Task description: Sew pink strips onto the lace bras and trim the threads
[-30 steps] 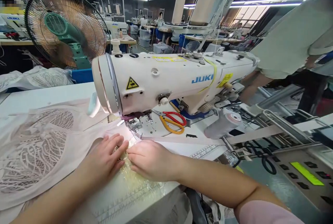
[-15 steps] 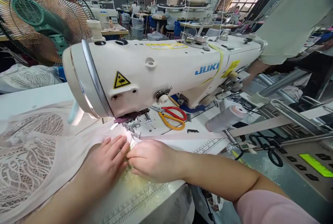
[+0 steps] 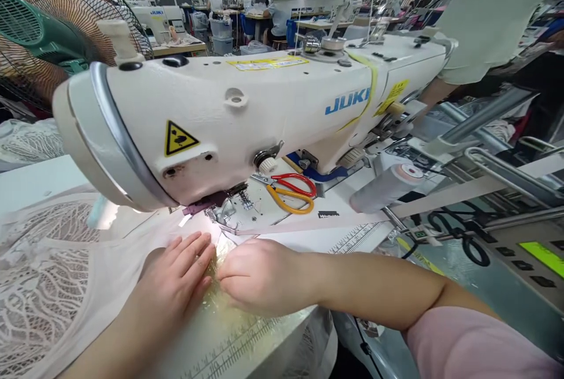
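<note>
My left hand lies flat with fingers stretched out on pale pink lace fabric just in front of the presser foot of a white JUKI sewing machine. My right hand rests beside it, fingers curled and pressed onto the fabric edge over a yellowish worn patch of the table. The fingertips of both hands nearly meet below the needle area. The needle itself is hidden under the machine head.
Red and yellow scissors lie on the machine bed. A grey thread cone lies to the right, a control panel beyond it. A green fan stands at the back left. Another person stands at the right.
The view has moved closer and lower toward the machine head. Both hands stay pressed on the fabric by the presser foot, barely shifted.
</note>
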Demonstrator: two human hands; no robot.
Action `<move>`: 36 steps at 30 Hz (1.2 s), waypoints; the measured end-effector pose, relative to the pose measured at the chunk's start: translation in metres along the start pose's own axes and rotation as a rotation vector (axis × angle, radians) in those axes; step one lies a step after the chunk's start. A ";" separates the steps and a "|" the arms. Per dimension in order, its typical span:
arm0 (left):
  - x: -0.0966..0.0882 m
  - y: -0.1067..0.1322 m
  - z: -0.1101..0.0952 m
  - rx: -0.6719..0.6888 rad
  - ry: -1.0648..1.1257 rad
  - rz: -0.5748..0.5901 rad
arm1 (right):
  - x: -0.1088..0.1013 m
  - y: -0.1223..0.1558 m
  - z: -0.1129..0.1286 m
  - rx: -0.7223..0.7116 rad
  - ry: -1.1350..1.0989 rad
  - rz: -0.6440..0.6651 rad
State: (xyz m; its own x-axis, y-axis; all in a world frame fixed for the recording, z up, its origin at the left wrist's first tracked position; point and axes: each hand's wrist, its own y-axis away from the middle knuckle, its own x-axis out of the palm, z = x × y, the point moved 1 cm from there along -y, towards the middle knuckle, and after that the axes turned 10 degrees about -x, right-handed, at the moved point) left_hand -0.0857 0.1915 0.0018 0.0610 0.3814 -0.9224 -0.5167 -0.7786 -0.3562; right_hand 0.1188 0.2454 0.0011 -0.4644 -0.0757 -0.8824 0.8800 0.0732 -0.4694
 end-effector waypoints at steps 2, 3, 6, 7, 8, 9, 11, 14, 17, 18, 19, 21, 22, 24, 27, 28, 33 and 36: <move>0.001 0.001 0.001 -0.004 0.011 0.005 | 0.000 0.000 0.000 0.003 0.002 0.024; 0.002 0.001 0.002 -0.009 0.019 0.006 | 0.000 0.000 0.000 0.005 0.004 0.034; 0.003 0.002 0.006 -0.042 0.056 0.016 | 0.000 -0.001 0.000 0.001 0.006 0.039; 0.004 0.001 0.008 -0.053 0.066 0.020 | 0.000 -0.001 0.000 -0.002 0.006 0.032; 0.004 0.001 0.010 -0.056 0.073 0.023 | 0.000 -0.001 0.000 -0.002 0.006 0.024; 0.004 0.001 0.011 -0.055 0.077 0.021 | 0.000 -0.001 0.000 0.000 0.005 0.018; 0.005 0.000 0.014 -0.048 0.083 0.015 | -0.001 -0.001 0.000 0.008 0.002 0.017; 0.004 -0.001 0.016 -0.046 0.112 0.006 | -0.002 -0.001 0.001 0.014 -0.004 0.035; 0.003 -0.001 0.015 -0.050 0.125 0.002 | -0.003 -0.001 0.000 0.018 -0.008 0.050; 0.003 -0.001 0.015 -0.049 0.124 0.001 | -0.003 -0.001 0.000 0.019 -0.012 0.055; 0.004 -0.001 0.016 -0.047 0.122 0.001 | -0.002 -0.001 0.000 0.019 -0.016 0.061; 0.005 0.001 0.017 -0.049 0.120 0.012 | -0.001 0.000 0.000 0.021 -0.020 0.055; 0.007 0.002 0.019 -0.059 0.126 0.023 | 0.000 0.000 -0.001 0.023 -0.019 0.046; 0.010 0.005 0.023 -0.095 0.154 0.054 | 0.000 0.000 -0.001 0.026 -0.016 0.035; 0.014 0.010 0.029 -0.141 0.207 0.099 | 0.000 0.001 0.000 0.026 -0.020 0.044; 0.014 0.011 0.030 -0.146 0.216 0.110 | 0.000 0.001 0.000 0.026 -0.022 0.047; 0.013 0.011 0.032 -0.142 0.234 0.126 | -0.003 0.000 0.000 0.032 -0.037 0.051; 0.012 0.010 0.032 -0.136 0.241 0.133 | -0.003 0.000 0.000 0.033 -0.052 0.046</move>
State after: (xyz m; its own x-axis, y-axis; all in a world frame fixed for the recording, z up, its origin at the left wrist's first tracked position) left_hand -0.1173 0.2036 -0.0081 0.2101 0.1549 -0.9653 -0.4159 -0.8794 -0.2316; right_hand 0.1206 0.2455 0.0038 -0.4181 -0.1250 -0.8998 0.9036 0.0447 -0.4261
